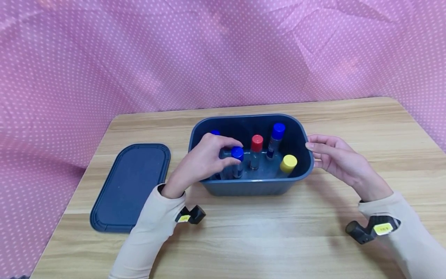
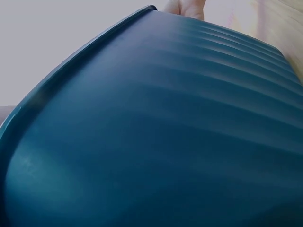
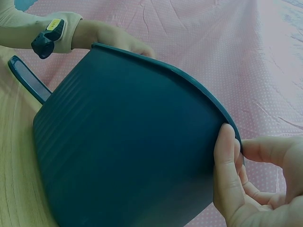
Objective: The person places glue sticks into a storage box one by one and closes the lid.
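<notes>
A dark blue plastic bin (image 1: 244,188) stands on the table with several small capped bottles upright in it. My left hand (image 1: 209,155) reaches over its left side, thumb and fingertips pinching the blue cap of a small bottle (image 1: 237,153). At the right end my right hand (image 1: 336,158) pinches the bin's rim between thumb and fingers. Also inside are a red-capped bottle (image 1: 256,144), a yellow-capped bottle (image 1: 288,164) and another blue-capped bottle (image 1: 277,131). One more blue cap (image 1: 215,132) is mostly hidden behind my left hand. The bin's outer wall (image 2: 142,118) fills the left wrist view.
A flat dark blue lid (image 1: 130,186) lies on the wooden table (image 1: 251,240) to the left of the bin, partly under my left forearm. Behind the table hangs a pink dotted cloth (image 1: 223,58).
</notes>
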`<state>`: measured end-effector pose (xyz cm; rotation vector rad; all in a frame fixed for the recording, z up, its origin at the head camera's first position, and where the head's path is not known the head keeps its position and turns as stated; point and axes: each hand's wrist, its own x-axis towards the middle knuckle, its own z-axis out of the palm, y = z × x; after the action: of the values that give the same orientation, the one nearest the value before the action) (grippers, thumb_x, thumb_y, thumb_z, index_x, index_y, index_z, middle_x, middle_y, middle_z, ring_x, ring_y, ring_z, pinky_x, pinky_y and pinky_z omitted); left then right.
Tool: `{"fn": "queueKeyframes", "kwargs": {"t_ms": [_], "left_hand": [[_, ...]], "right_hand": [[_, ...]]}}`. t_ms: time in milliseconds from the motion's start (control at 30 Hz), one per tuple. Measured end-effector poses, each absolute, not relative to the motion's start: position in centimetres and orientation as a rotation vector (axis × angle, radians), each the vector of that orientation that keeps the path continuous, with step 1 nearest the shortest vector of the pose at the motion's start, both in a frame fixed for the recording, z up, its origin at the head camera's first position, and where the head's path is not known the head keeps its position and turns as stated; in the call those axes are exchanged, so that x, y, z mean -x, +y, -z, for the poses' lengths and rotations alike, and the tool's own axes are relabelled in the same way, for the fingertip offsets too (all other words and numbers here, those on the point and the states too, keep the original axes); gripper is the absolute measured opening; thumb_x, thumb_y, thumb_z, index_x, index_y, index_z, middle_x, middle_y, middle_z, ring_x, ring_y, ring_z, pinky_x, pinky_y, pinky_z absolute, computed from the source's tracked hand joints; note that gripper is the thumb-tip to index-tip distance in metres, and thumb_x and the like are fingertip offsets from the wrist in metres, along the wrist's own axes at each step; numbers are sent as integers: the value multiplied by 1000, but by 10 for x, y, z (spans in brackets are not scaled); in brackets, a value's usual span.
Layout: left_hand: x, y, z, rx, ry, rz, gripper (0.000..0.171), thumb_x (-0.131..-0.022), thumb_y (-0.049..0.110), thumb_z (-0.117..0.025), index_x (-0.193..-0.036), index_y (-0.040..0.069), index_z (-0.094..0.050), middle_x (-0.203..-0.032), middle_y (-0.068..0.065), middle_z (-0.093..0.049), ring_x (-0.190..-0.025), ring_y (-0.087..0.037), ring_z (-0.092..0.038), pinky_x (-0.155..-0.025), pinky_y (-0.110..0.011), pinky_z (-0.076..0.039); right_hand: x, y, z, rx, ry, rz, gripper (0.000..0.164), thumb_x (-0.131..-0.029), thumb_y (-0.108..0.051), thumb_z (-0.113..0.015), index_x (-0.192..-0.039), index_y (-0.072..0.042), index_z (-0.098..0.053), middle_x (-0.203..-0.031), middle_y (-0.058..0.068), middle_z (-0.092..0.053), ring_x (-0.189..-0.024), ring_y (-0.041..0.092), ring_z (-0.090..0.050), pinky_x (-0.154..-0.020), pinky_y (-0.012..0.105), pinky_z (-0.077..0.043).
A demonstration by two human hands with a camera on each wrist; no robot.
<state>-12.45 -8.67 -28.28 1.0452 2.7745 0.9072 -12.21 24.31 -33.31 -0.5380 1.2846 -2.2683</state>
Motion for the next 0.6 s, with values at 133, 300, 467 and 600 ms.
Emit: {"fn": "queueKeyframes", "kwargs": {"t_ms": [133, 300, 467, 600], "left_hand": [[124, -86, 283, -1027, 2785, -877, 36, -85, 14, -75, -118, 2, -67, -113, -11, -69, -97, -22, -64, -89, -37, -54], [123, -86, 283, -1020, 2794, -854, 36, -86, 14, -75, -119, 2, -67, -115, -13, -68, -98, -23, -65, -89, -36, -54], [124, -85, 283, -1021, 2811, -833, 36, -86, 15, -74, -119, 2, -66, -117, -13, -68, -100, -25, -64, -88, -36, -54], [125, -85, 284, -1031, 2835, -836, 36, -87, 16, -74, -120, 2, -66, -119, -12, -66, -106, -26, -63, -90, -37, -54]], "right_hand": [[122, 242, 333, 525, 1291, 2269, 31, -101, 6, -35, -114, 3, -62, -108, 9, -68, -92, 16, -68, -76, 29, -58], [122, 242, 332, 517, 1294, 2268, 30, -101, 6, -35, -113, 2, -63, -107, 9, -68, -92, 16, -68, -75, 29, -58], [122, 242, 332, 513, 1291, 2269, 30, -101, 6, -35, -112, 2, -63, -107, 8, -67, -92, 16, -68, -75, 29, -58], [122, 242, 332, 516, 1291, 2271, 30, -101, 6, -35, -113, 2, -63, -106, 8, -68, -92, 16, -68, -75, 29, -58]]}}
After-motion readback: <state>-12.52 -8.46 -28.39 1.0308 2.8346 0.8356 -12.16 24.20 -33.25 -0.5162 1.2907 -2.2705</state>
